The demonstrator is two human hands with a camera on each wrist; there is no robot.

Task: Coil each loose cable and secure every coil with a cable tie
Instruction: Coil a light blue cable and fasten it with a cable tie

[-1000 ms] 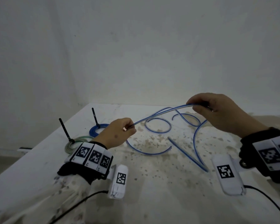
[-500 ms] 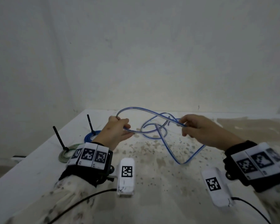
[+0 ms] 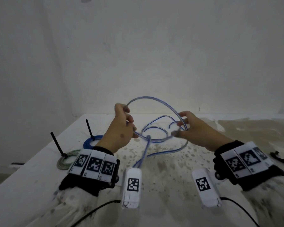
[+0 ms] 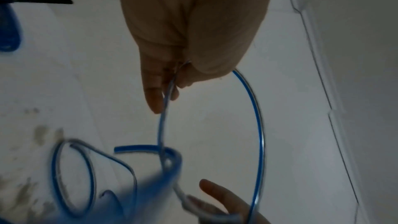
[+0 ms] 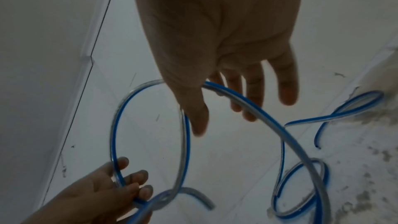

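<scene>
A loose blue-and-clear cable arches in one raised loop between my hands, and the rest trails in curls on the stained white table. My left hand grips the loop's two crossing strands in curled fingers, as the left wrist view shows. My right hand is at the loop's right side. Its fingers are nearly straight, and the cable runs loosely between thumb and fingers. A free cable end lies near the loop.
Two tied coils lie at the table's left: a blue coil and a grey-green coil, each with a black cable tie tail standing up. Something thin and black lies at the right edge. Walls close off the back and left.
My hands have come closer together and the straight span has become a raised loop. The left hand has lifted with it. The right hand's pinch has loosened to near-straight fingers.
</scene>
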